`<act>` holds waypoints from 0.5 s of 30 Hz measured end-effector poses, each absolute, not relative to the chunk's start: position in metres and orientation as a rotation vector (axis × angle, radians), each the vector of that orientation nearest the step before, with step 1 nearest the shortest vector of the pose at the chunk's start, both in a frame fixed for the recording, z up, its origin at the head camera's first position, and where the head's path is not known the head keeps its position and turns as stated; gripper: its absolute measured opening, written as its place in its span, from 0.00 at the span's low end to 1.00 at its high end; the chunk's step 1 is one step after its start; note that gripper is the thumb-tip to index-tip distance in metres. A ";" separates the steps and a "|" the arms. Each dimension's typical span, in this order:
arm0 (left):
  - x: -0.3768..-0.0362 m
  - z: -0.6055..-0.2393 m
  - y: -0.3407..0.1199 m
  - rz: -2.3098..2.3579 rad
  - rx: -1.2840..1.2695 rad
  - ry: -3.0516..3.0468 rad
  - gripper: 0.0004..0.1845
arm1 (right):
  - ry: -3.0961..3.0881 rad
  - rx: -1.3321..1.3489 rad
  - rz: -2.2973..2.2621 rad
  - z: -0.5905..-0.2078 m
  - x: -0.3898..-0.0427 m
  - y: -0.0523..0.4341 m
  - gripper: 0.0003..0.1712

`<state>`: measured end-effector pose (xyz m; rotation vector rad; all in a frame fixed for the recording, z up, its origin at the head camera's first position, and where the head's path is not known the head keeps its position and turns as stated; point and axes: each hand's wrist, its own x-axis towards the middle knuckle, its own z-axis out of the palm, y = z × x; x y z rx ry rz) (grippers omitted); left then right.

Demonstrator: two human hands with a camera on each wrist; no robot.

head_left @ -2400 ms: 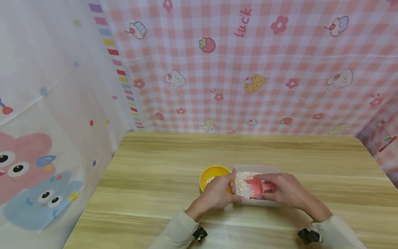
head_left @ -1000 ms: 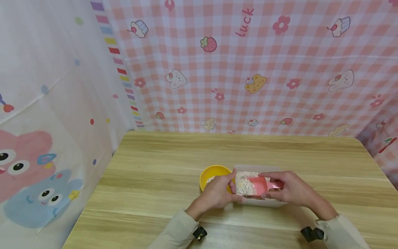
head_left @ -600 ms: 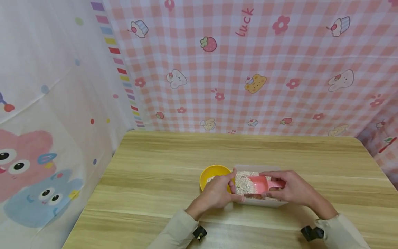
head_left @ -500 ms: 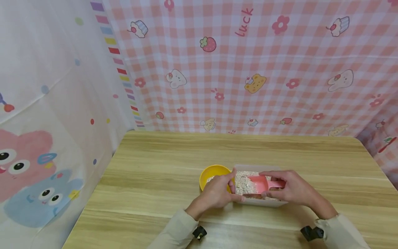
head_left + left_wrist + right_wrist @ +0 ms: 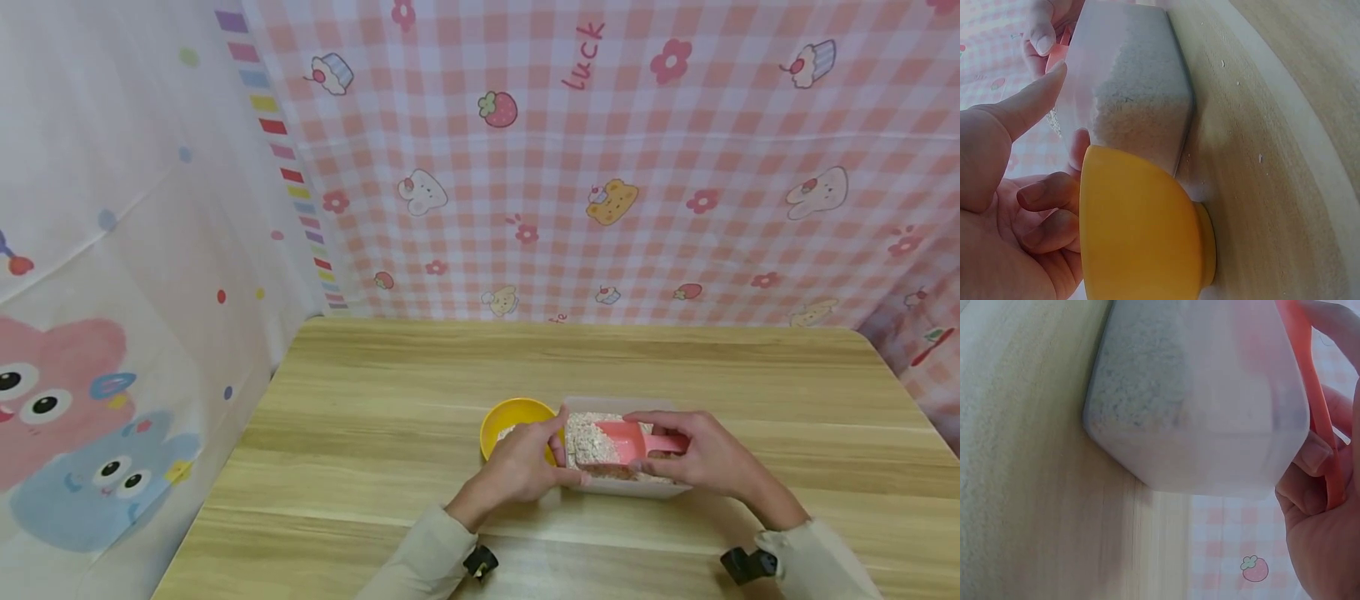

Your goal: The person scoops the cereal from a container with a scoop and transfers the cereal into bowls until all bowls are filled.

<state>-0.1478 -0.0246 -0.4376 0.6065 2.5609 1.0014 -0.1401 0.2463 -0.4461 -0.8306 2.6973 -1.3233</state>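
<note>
In the head view my left hand [image 5: 519, 464] grips the left end of a translucent plastic container [image 5: 626, 404], thumb at the near corner and index finger at the far one. Pale oats [image 5: 1141, 94] show through its wall in the left wrist view. My right hand [image 5: 693, 454] holds a pink scoop [image 5: 627, 439] over the container, and flakes are heaped in the scoop's front. The handle [image 5: 1329, 456] runs along the right palm. A yellow bowl [image 5: 1138, 225] with some oats inside stands close by the left fingers, partly hidden behind that hand in the head view.
Everything stands on a wooden table [image 5: 390, 400]. A few stray flakes [image 5: 1260, 159] lie on its surface near the bowl. A pink checked cloth [image 5: 555, 167] hangs behind it, with a white printed cloth [image 5: 150, 275] on the left.
My right hand has drawn the scoop rightward through the oats. The scoop now sits higher, with a heap of flakes in front. My left hand keeps its place on the container.
</note>
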 end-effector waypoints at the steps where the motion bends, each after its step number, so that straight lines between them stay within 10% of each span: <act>1: -0.148 -0.437 -0.025 1.003 0.608 2.559 0.52 | 2.697 -0.835 -1.327 -0.446 -0.140 0.246 0.29; 15: -0.149 -0.440 -0.025 1.017 0.620 2.556 0.52 | 2.628 -0.782 -1.434 -0.449 -0.139 0.247 0.29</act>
